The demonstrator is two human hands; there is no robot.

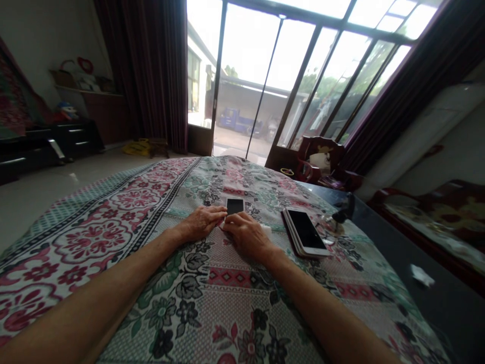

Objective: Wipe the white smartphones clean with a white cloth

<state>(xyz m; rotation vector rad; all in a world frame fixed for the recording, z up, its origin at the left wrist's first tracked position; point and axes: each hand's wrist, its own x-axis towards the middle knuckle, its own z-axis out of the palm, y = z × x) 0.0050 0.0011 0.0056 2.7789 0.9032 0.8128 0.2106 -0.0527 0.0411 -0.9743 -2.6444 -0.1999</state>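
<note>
A small white-framed phone (pixel 235 206) with a dark screen lies on the patterned cloth in front of me. My left hand (pixel 204 222) rests at its left edge, fingers drawn together. Over the phone's lower end, my right hand (pixel 248 235) has its fingers bent in a pinch. The fingertips of both hands meet close together around a small reddish thing (pixel 221 222), too small to make out. Something white (pixel 266 231) shows beside my right hand, partly hidden by it. To the right lies a larger white tablet (pixel 307 231) with a dark screen, on a dark-edged case or stack.
The floral cloth (pixel 170 308) covers the table. Right of the tablet are a clear glass-like object (pixel 330 226) and a black item (pixel 345 208). A crumpled white paper (pixel 422 275) lies on the dark surface. A wooden chair (pixel 322 156) stands near the glass doors.
</note>
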